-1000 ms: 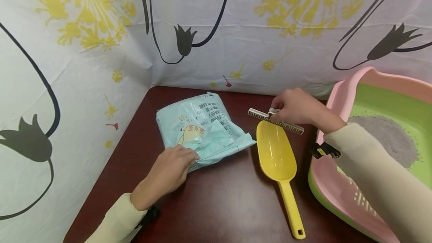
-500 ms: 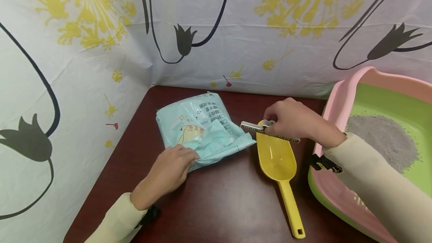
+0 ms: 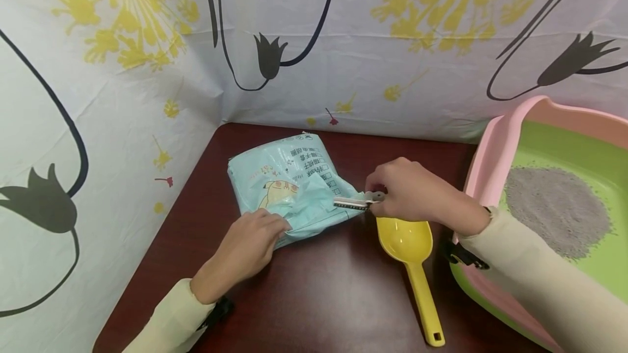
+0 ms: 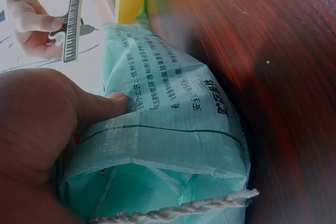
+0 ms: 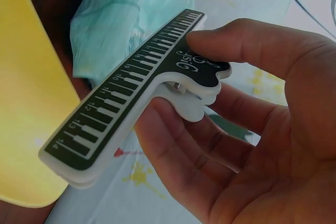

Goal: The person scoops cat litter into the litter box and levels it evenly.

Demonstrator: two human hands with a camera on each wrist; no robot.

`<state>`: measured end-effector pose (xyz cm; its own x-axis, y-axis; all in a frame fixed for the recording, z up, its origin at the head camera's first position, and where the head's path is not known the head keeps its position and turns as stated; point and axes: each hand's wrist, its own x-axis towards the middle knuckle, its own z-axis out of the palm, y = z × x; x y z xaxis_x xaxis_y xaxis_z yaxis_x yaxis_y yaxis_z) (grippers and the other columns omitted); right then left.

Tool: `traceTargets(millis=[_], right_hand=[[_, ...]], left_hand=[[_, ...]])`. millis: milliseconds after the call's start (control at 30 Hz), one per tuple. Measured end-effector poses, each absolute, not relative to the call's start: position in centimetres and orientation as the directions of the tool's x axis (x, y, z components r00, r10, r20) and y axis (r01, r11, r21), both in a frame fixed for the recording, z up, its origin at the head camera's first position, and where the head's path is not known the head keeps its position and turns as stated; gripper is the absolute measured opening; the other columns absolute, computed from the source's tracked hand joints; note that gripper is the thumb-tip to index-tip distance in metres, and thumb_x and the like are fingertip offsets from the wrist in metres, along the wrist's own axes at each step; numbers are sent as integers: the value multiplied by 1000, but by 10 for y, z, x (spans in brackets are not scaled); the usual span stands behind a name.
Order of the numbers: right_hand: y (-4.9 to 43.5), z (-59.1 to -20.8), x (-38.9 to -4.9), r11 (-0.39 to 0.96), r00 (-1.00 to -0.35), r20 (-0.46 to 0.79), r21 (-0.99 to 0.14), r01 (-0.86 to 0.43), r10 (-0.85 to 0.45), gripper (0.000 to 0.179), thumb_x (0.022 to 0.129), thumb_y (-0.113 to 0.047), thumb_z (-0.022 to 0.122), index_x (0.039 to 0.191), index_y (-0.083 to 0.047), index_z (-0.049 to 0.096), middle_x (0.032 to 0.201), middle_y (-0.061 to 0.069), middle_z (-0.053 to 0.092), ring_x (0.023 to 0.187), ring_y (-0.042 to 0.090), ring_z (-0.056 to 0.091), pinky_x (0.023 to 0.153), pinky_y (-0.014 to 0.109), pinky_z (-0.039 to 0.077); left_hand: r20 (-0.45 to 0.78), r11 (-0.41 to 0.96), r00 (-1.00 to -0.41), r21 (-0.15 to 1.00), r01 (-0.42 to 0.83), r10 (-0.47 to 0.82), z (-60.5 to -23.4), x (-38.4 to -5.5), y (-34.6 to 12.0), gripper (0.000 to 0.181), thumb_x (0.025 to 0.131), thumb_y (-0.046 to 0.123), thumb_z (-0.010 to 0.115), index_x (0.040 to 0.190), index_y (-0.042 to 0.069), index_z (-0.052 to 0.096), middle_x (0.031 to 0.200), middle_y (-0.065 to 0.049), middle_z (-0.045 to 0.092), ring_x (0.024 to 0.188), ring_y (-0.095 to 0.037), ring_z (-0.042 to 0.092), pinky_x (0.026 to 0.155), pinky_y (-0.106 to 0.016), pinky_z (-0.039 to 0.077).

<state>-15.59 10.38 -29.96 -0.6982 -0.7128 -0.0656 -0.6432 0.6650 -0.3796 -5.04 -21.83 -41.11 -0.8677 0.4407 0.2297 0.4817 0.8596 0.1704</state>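
Observation:
A light-blue printed bag (image 3: 279, 173) lies on the table, its top folded over toward the front. My left hand (image 3: 245, 244) grips the bag's folded edge; in the left wrist view the thumb (image 4: 113, 103) presses on the printed plastic, above a fold with a piece of white cord (image 4: 184, 208). My right hand (image 3: 412, 192) pinches a long clip (image 5: 131, 85) with a piano-key print by its grip tabs, thumb on one side and fingers on the other. In the head view the clip's end is over the bag's right corner. Whether it touches the bag I cannot tell.
A yellow scoop (image 3: 407, 244) lies right of the bag, its upper end hidden under my right hand. Farther right stands a pink and green litter tray (image 3: 495, 151) holding grey litter (image 3: 554, 206). Patterned cloth (image 3: 314, 70) hangs behind and left of the dark red table (image 3: 319, 298).
My right hand has carried the clip left and nearer, from above the scoop's tip to the bag's right corner. The left hand has stayed on the bag.

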Motion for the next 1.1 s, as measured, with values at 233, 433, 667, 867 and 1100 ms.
traceTargets(millis=[233, 433, 667, 867, 1100], right_hand=[[88, -310, -143, 594, -630, -23, -363, -718, -776, 13, 81, -4, 81, 85, -17, 78, 78, -8, 59, 67, 12, 49, 59, 31, 43], [74, -319, -134, 562, -592, 9, -304, -770, -806, 16, 79, -1, 81, 88, -14, 80, 79, -6, 60, 66, 10, 52, 58, 30, 47], [65, -328, -126, 493, -526, 107, -234, -838, -844, 22, 79, 3, 81, 93, -14, 81, 83, -6, 58, 67, 11, 50, 61, 28, 47], [60, -338, -121, 468, -494, 192, -168, -868, -848, 20, 81, 1, 82, 92, -14, 76, 82, -6, 65, 67, 13, 54, 61, 30, 49], [59, -353, -118, 441, -446, 270, -85, -894, -853, 20, 81, 1, 80, 86, -13, 68, 75, -4, 66, 57, 14, 55, 53, 31, 46]], left_hand=[[233, 857, -864, 165, 488, 447, -411, -51, -218, 13, 99, 9, 81, 109, 17, 83, 106, 3, 81, 98, -23, 69, 80, -40, 56], [240, 855, -861, 166, 491, 448, -412, -51, -219, 13, 99, 9, 82, 109, 17, 83, 106, 3, 81, 98, -22, 69, 79, -40, 56], [228, 860, -868, 170, 481, 440, -412, -51, -219, 13, 99, 10, 82, 109, 18, 83, 107, 4, 81, 100, -23, 69, 82, -41, 57], [226, 861, -869, 169, 479, 440, -412, -51, -219, 13, 99, 10, 82, 110, 17, 83, 108, 3, 81, 100, -23, 69, 82, -41, 57], [234, 861, -867, 165, 481, 440, -412, -51, -218, 13, 98, 10, 83, 109, 17, 83, 107, 3, 81, 99, -23, 69, 82, -41, 57]])
